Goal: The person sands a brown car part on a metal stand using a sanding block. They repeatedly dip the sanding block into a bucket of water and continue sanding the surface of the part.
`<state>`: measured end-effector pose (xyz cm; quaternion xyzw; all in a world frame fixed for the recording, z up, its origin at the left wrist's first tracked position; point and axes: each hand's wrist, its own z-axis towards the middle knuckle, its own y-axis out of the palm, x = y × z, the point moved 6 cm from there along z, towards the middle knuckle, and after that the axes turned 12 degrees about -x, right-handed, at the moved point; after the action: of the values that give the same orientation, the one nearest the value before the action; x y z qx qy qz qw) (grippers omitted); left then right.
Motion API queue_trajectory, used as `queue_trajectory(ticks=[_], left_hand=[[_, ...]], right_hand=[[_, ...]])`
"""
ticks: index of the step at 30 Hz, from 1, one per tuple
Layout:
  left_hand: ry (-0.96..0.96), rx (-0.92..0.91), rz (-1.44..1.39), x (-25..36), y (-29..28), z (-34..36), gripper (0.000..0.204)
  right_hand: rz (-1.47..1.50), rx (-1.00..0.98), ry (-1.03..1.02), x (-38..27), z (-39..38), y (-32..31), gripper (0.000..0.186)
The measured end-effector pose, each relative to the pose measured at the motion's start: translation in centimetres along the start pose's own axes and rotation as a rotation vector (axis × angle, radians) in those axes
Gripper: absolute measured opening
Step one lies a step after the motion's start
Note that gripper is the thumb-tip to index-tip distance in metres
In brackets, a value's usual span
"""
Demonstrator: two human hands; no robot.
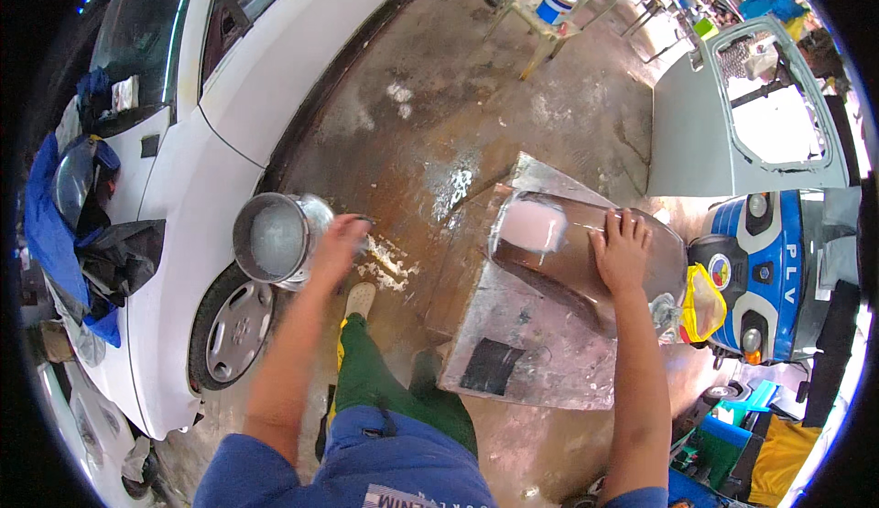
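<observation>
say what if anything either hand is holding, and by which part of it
The right hand lies spread on the brown curved panel, not gripping. The left hand is blurred near the metal pot; any hold there cannot be told.

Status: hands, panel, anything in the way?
Left hand blurred beside metal pot, grip unclear. Right hand spread on brown panel. Pale pink patch uncovered, nothing blocking it.
</observation>
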<state>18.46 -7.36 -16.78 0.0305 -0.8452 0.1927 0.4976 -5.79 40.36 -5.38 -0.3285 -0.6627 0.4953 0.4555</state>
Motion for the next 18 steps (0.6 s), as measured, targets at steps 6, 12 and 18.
queue_trajectory(ticks=[6,12,18], left_hand=[[0.443,-0.033,-0.112,12.8,23.6,1.3,0.045],[0.526,0.125,0.209,13.5,31.0,-0.7,0.047],[0.566,0.258,0.151,14.2,30.5,2.1,0.042]], right_hand=[[0.12,-0.003,-0.109,-0.2,1.4,0.2,0.068],[0.12,-0.093,-0.089,-0.3,0.8,-0.3,0.075],[0.128,-0.182,-0.098,-1.3,2.6,-0.2,0.08]])
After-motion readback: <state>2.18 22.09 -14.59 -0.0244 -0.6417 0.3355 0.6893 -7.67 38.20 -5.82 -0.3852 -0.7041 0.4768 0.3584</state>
